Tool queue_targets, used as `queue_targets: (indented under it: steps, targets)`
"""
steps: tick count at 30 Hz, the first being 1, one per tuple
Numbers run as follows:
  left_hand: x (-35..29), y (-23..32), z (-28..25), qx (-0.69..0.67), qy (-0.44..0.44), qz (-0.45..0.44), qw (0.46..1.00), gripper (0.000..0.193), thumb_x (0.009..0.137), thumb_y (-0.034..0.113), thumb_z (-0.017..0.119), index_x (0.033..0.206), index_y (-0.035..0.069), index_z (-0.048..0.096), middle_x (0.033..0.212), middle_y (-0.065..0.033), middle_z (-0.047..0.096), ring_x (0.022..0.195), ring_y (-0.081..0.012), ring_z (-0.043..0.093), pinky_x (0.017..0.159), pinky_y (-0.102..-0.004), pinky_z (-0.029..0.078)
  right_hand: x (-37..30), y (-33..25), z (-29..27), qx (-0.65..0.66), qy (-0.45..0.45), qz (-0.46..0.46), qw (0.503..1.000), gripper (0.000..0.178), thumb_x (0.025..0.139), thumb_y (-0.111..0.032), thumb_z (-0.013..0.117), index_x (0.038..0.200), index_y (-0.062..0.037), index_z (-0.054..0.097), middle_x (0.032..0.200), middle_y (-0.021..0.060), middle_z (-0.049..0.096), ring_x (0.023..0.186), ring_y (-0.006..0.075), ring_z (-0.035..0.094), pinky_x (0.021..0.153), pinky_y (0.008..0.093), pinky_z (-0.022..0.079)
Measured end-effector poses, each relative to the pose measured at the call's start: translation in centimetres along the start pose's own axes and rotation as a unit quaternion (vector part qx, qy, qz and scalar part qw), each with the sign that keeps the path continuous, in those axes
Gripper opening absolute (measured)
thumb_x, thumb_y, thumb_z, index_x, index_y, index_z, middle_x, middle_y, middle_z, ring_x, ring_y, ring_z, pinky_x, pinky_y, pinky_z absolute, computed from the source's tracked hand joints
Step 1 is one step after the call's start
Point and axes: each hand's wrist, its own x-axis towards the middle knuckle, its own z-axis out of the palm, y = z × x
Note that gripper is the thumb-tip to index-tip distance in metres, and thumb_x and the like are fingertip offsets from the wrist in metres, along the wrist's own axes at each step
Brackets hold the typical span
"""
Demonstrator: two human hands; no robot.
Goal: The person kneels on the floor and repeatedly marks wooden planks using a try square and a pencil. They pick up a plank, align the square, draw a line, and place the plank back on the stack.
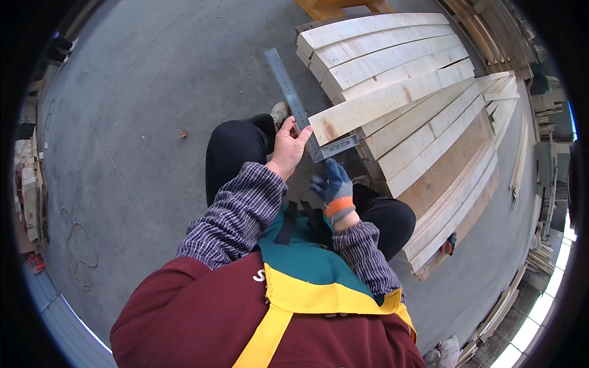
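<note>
A metal try square (287, 86) lies against the near end of a pale wooden board (380, 98), its long blade slanting up and left and its short stock crossing under the board. My left hand (289, 147), bare, grips the blade beside the board's corner, thumb on the board side. My right hand (333, 183) wears a blue-grey glove with an orange cuff band. Its fingers are curled just below the square's corner, one fingertip close to the stock. Whatever those fingers may hold is hidden.
The board rests on a stack of pale planks (423, 132) at the right. Beside it, lower boards (457, 214) run along the stack's right side, with a red-and-dark object (448, 244) near them. A yellow-orange stand (343, 7) is at the far end. Grey concrete floor (147, 110) spreads left.
</note>
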Motion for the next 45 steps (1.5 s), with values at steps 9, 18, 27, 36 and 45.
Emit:
queue_targets:
  steps: [9,18,27,36,45]
  targets:
    - [-3.2,-0.7,-0.4,-0.135,0.087,-0.191,0.968,0.039,0.100,0.036,0.050,0.137,0.022,0.046,0.110,0.0027,0.063,0.091,-0.0076,0.061,0.080,-0.0260,0.049,2.8,-0.6,2.3,0.034,-0.034,0.073,0.996,0.022,0.090,-0.022,0.064,0.107,-0.0077,0.060,0.075,0.0026,0.061,0.054,0.0136,0.058,0.049,0.0272,0.050]
    - [-3.2,-1.7,-0.5,-0.166,0.068,-0.194,0.965,0.040,0.093,0.039,0.061,0.128,0.020,0.056,0.103,0.0071,0.065,0.089,-0.0058,0.060,0.079,-0.0226,0.047,2.0,-0.9,3.1,0.014,-0.022,0.052,0.998,0.018,0.092,-0.021,0.063,0.103,-0.0063,0.063,0.074,0.0002,0.060,0.054,0.0100,0.053,0.048,0.0240,0.045]
    - [-2.8,-2.5,-0.8,-0.221,0.054,-0.189,0.955,0.046,0.088,0.038,0.068,0.127,0.017,0.055,0.101,0.0045,0.064,0.089,-0.0088,0.060,0.082,-0.0263,0.047,1.9,-1.5,3.3,0.002,-0.029,0.064,0.998,0.014,0.091,-0.015,0.062,0.102,-0.0069,0.062,0.074,-0.0017,0.057,0.054,0.0070,0.049,0.048,0.0203,0.040]
    - [-2.7,-3.0,-1.1,-0.245,0.050,-0.199,0.947,0.045,0.087,0.038,0.069,0.125,0.017,0.056,0.100,0.0046,0.064,0.087,-0.0085,0.060,0.079,-0.0256,0.047,2.4,-1.5,2.8,-0.026,-0.041,0.067,0.997,0.012,0.091,-0.016,0.063,0.098,-0.0073,0.062,0.072,-0.0015,0.056,0.054,0.0076,0.049,0.048,0.0220,0.041]
    - [-2.5,-3.5,-1.3,-0.250,0.048,-0.204,0.945,0.043,0.086,0.038,0.070,0.121,0.017,0.057,0.098,0.0043,0.065,0.086,-0.0078,0.059,0.078,-0.0251,0.045,2.4,-1.8,2.9,-0.031,-0.032,0.073,0.996,0.010,0.091,-0.015,0.062,0.096,-0.0066,0.063,0.072,-0.0010,0.057,0.054,0.0082,0.050,0.047,0.0231,0.042]
